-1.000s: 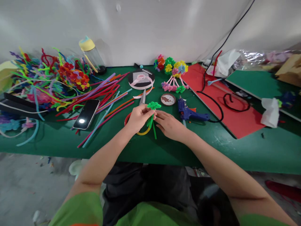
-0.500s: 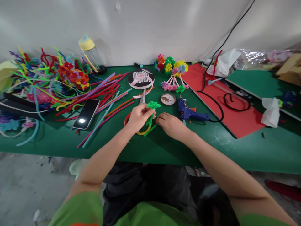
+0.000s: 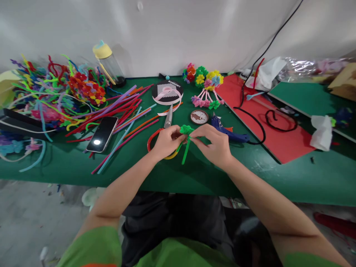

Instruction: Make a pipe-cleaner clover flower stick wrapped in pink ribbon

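Just above the middle of the frame, we hold a green pipe-cleaner flower (image 3: 185,129) between both hands, a little above the green table (image 3: 278,178). Our left hand (image 3: 165,142) is closed in a pinch on the flower's left side, just under the petals. Our right hand (image 3: 215,142) comes in from the right, its fingertips (image 3: 198,134) pinched on the stem right below the bloom. The flower's head points toward the top of the frame and its green stem (image 3: 185,152) hangs down between our wrists, tilted slightly to the left.

Under our left hand lies a red and yellow hoop (image 3: 151,139), partly hidden by the fingers. Just above our hands, scissors (image 3: 168,119) lie beside a small round tin (image 3: 199,117), and a blue glue gun (image 3: 229,135) sits just behind our right hand. Farther up stand a ribbon spool (image 3: 167,92) and a bunch of finished flowers (image 3: 204,83). A phone (image 3: 102,134) lies left of centre, among long loose pipe cleaners (image 3: 125,111). A red mat (image 3: 261,122) fills the right of the frame.
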{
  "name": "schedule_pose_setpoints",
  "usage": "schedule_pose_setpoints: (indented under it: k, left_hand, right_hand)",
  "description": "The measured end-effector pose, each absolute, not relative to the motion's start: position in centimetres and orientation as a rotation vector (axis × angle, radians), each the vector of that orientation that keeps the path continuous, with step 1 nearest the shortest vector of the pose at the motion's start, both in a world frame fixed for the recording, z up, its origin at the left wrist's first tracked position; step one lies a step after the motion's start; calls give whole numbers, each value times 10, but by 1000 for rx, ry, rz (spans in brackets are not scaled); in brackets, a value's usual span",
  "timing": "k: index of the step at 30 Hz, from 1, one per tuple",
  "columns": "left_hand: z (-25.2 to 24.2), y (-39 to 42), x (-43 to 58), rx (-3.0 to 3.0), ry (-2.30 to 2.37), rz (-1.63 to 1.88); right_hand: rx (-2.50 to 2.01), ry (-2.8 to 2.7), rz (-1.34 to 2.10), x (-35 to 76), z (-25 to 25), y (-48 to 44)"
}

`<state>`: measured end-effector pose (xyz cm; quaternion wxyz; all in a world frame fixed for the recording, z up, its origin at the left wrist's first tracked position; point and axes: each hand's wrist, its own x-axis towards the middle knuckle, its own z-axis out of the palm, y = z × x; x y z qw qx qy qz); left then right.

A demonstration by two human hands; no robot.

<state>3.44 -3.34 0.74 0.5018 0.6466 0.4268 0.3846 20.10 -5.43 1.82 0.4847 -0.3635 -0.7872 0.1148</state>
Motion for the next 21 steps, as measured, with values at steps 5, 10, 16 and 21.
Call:
schedule_pose_setpoints:
  k: [5,10,16,21]
  left_hand:
    - [8,-38,39,1529,961,873]
    - [4,-39,41,1527,950,904]
    - [6,-39,44,1421,991,920]
    - [8,-41,44,1413,964,924]
  right_hand:
    - [-889,-1882,197,199,19,-54]
    - [-862,-1870,160,197,17,-54]
    - [-946,-1870,190,198,16,-55]
    - [-1008,-1853,147,197,15,-56]
